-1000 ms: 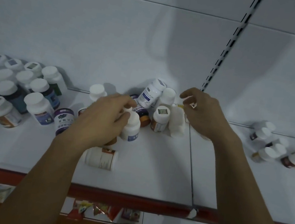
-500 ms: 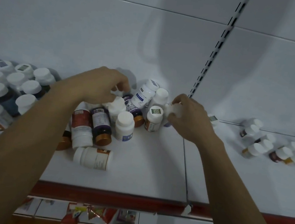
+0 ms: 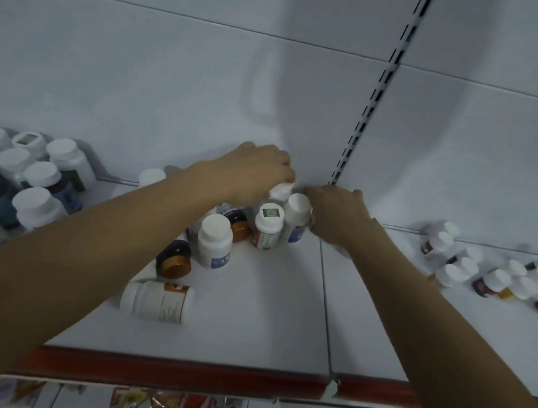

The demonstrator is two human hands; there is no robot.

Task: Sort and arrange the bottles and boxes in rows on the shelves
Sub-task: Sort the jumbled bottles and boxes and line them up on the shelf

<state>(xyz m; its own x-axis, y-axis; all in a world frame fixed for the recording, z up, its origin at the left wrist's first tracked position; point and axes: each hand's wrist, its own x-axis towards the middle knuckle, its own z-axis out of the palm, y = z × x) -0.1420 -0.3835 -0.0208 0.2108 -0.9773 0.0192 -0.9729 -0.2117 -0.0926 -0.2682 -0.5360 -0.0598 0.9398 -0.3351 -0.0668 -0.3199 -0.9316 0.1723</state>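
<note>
We record, from the head view, a white shelf against a white back panel. Both forearms reach to its rear. The left hand curls palm-down, grasping a white bottle at the panel. The right hand lies knuckles-up against a white-capped bottle; we cannot tell whether it grasps anything.

- My left arm reaches forward and to the right. My left hand is knuckles-up, its fingers curled down round a white bottle.
- My right arm stretches straight ahead. My right hand sits just beside the left, fingers curled; I cannot tell whether it grips anything.
</note>
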